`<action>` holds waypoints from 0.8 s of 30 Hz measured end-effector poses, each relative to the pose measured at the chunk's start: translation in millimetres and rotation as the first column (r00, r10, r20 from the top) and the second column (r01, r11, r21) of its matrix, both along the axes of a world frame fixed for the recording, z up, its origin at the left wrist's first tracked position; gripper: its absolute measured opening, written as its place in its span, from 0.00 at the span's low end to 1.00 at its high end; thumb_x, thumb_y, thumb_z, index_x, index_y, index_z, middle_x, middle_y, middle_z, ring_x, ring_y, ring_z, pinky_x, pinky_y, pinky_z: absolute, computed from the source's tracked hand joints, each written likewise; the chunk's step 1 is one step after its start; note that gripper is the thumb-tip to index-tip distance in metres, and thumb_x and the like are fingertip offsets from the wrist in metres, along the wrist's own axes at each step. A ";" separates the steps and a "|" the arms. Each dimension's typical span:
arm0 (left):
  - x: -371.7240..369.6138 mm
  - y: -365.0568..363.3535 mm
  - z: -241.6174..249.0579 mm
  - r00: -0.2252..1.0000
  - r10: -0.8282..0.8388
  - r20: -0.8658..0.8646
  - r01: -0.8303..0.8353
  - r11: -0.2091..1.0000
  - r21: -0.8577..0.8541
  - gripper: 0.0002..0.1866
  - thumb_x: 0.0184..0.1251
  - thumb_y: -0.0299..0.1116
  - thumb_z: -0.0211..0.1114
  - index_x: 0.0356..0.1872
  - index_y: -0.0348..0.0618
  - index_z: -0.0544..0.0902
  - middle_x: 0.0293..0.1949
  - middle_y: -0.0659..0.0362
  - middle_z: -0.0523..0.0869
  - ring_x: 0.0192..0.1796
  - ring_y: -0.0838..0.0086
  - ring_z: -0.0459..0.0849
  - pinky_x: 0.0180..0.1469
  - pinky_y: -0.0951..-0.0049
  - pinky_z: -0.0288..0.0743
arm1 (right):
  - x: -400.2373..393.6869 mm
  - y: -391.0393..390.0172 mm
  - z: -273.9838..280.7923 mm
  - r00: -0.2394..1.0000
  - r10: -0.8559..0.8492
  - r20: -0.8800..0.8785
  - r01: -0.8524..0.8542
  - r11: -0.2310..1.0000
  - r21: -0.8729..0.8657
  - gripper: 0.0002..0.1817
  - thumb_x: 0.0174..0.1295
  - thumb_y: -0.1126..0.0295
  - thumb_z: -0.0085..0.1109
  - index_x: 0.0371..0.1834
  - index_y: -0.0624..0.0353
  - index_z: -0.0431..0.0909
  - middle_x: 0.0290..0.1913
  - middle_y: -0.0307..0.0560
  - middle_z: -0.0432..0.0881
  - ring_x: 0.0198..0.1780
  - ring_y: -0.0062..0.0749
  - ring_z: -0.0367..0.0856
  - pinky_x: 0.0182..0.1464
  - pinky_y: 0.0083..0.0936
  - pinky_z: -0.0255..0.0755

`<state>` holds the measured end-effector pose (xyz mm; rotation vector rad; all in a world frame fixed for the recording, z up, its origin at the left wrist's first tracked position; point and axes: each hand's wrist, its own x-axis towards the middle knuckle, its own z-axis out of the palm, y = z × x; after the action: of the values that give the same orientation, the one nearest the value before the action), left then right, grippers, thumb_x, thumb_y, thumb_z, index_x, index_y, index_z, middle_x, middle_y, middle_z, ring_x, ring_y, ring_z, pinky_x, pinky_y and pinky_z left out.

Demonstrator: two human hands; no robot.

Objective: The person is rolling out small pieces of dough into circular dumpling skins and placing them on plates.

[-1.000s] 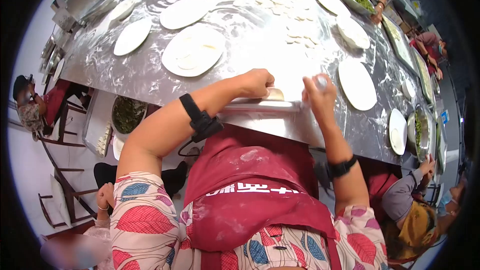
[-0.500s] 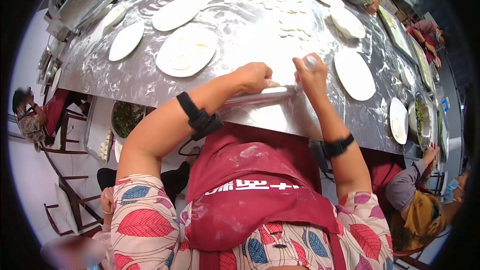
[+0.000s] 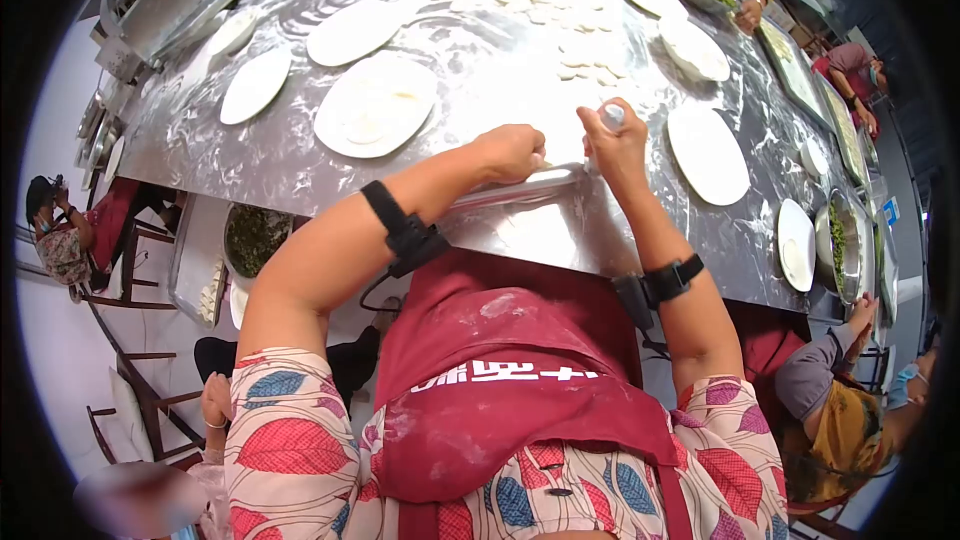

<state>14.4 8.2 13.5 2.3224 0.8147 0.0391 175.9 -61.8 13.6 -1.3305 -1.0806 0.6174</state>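
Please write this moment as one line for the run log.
left hand: curled, grip unclear | right hand: closed around pale-ended object | shiny rod: near both hands | metal table: floured, holding white plates

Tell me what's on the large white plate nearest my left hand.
The white plate near the left hand holds pale flat pieces, outlines partly lost in glare. Whatever surface they cover cannot be seen.

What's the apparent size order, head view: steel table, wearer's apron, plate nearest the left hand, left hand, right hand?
1. Steel table
2. Wearer's apron
3. Plate
4. Left hand, right hand: too alike to rank
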 end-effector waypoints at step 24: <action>-9.2 -0.1 -7.0 1.000 -0.018 0.008 0.019 0.989 -0.143 0.11 0.52 0.29 0.62 0.36 0.36 0.80 0.32 0.47 0.83 0.37 0.61 0.81 0.41 0.68 0.73 | -5.0 -60.1 7.0 0.999 -0.021 0.048 0.025 0.997 -0.078 0.11 0.57 0.72 0.63 0.24 0.61 0.70 0.15 0.39 0.73 0.16 0.18 0.71 0.18 0.16 0.63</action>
<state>5.3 8.1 6.6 2.1929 0.7669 -0.0190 170.9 -121.9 20.6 -1.4299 -1.0872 0.6188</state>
